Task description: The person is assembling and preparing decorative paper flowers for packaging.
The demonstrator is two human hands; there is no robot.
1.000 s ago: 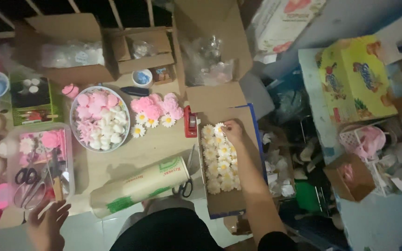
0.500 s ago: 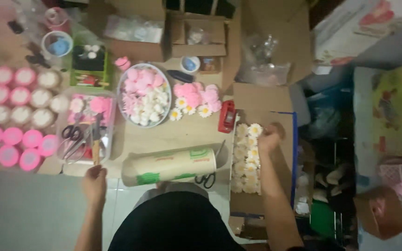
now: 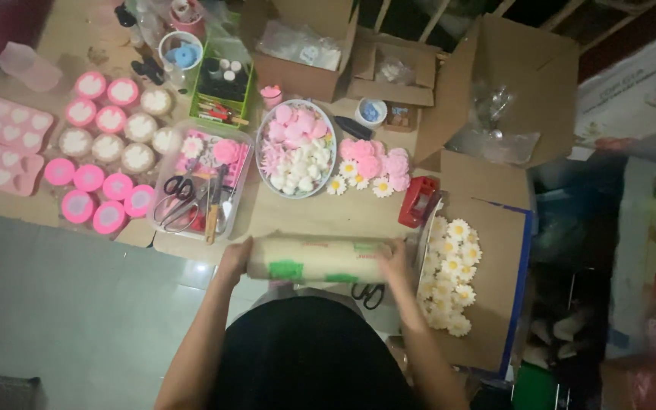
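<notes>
Near table edge | left hand (image 3: 234, 258), right hand (image 3: 393, 262) grasp roll (image 3: 316, 259) ends | fingertips hidden

A dim craft corner seen from above, lit softly from overhead.

A tan worktop (image 3: 313, 216) fills the middle of the view, its surface the colour of cardboard, and beyond its near edge lies a pale grey tiled floor (image 3: 77, 304) with faint grout lines. Open brown cardboard boxes (image 3: 525, 83) crowd the far side, and behind them pale wooden slats (image 3: 487, 9) cross a dark gap (whether a railing or a window frame cannot be told). To the right the floor is hidden under darker clutter, and the light falls off there into shadow.
</notes>
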